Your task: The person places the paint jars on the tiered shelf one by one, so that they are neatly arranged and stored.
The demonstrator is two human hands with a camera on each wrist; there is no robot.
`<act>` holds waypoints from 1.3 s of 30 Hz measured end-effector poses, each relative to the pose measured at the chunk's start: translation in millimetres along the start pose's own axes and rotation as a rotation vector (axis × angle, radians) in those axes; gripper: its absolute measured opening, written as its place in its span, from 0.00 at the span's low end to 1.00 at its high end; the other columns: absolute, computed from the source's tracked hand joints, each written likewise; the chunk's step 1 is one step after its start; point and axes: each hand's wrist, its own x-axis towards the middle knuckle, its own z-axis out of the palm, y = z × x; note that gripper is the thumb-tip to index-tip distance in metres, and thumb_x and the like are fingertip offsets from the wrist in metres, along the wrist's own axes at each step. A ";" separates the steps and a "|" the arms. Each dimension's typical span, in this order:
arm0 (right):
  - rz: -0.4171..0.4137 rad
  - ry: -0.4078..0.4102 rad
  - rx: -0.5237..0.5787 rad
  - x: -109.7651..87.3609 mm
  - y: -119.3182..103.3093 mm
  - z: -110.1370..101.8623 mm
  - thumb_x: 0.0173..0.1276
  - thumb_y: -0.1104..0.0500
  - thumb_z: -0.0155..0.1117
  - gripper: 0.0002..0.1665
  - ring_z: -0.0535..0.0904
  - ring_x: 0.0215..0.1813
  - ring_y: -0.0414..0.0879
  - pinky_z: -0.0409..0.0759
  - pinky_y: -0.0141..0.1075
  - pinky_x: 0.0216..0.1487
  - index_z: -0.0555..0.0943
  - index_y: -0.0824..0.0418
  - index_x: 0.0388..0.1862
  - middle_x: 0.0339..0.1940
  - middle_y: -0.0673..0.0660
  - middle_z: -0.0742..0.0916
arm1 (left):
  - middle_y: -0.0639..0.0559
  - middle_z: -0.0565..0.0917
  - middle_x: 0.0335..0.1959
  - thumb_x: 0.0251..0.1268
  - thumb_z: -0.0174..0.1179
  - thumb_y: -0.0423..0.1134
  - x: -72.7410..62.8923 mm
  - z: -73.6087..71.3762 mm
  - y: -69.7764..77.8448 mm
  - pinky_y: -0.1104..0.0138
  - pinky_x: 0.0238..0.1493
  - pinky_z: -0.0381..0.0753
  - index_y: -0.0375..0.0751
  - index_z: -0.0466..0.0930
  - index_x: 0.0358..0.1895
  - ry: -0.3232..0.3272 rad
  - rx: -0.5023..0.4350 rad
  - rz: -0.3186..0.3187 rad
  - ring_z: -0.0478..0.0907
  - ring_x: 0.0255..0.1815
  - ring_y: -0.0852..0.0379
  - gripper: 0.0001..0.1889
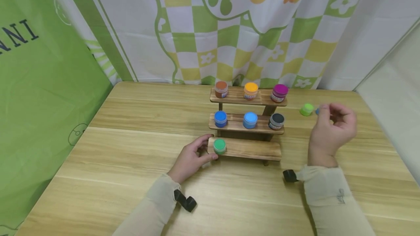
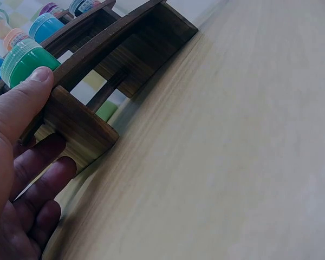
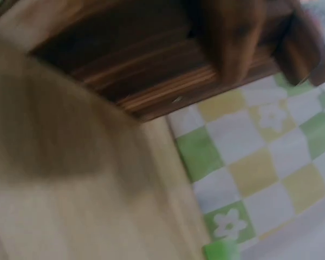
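Observation:
A three-tier wooden stand [image 1: 252, 148] holds small paint jars. My left hand [image 1: 190, 158] grips the left end of its lowest shelf, thumb at the front beside a green paint jar [image 1: 219, 146] and fingers around the end. In the left wrist view, the thumb overlaps the green jar's lower edge. To the right of the stand, my right hand [image 1: 333, 128] has bent fingers close to a light green jar [image 1: 306, 109]. A bit of blue [image 1: 317, 111] shows beside its thumb; the hand hides the rest, and whether the fingers hold it is unclear.
The top shelf carries brown [image 1: 221, 89], orange [image 1: 251, 90] and purple [image 1: 279, 93] jars. Dark blue [image 1: 220, 118], light blue [image 1: 250, 120] and black [image 1: 276, 121] jars stand on the middle shelf. A checked curtain [image 1: 229, 46] hangs behind the table.

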 end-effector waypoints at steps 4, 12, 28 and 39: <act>0.075 0.034 -0.027 2.5 11.4 -3.5 0.61 0.72 0.69 0.04 0.77 0.33 0.41 0.70 0.31 0.38 0.84 0.65 0.29 0.30 0.52 0.83 | 0.56 0.84 0.46 0.58 0.75 0.44 0.0 0.1 0.0 0.60 0.51 0.78 0.49 0.74 0.69 0.004 0.002 -0.004 0.77 0.45 0.57 0.34; 0.168 -0.008 -0.088 8.2 37.4 -14.9 0.61 0.67 0.71 0.03 0.78 0.37 0.41 0.69 0.30 0.39 0.84 0.63 0.33 0.34 0.52 0.84 | 0.56 0.84 0.46 0.57 0.75 0.44 0.4 0.2 -0.1 0.59 0.51 0.78 0.49 0.74 0.69 0.003 0.003 -0.006 0.77 0.45 0.57 0.34; 0.339 -0.123 -0.142 22.5 68.0 -35.5 0.63 0.68 0.69 0.11 0.77 0.42 0.40 0.73 0.28 0.46 0.81 0.58 0.42 0.39 0.50 0.83 | 0.57 0.84 0.48 0.57 0.75 0.45 1.3 0.5 -0.4 0.57 0.53 0.77 0.50 0.74 0.68 0.003 -0.004 -0.005 0.78 0.46 0.57 0.34; 0.559 -0.189 -0.190 30.5 73.6 -41.4 0.62 0.68 0.71 0.23 0.74 0.47 0.37 0.74 0.21 0.45 0.76 0.58 0.54 0.51 0.50 0.79 | 0.56 0.85 0.49 0.57 0.75 0.45 0.2 -0.3 1.7 0.56 0.54 0.77 0.50 0.74 0.69 0.000 -0.004 -0.011 0.78 0.47 0.57 0.34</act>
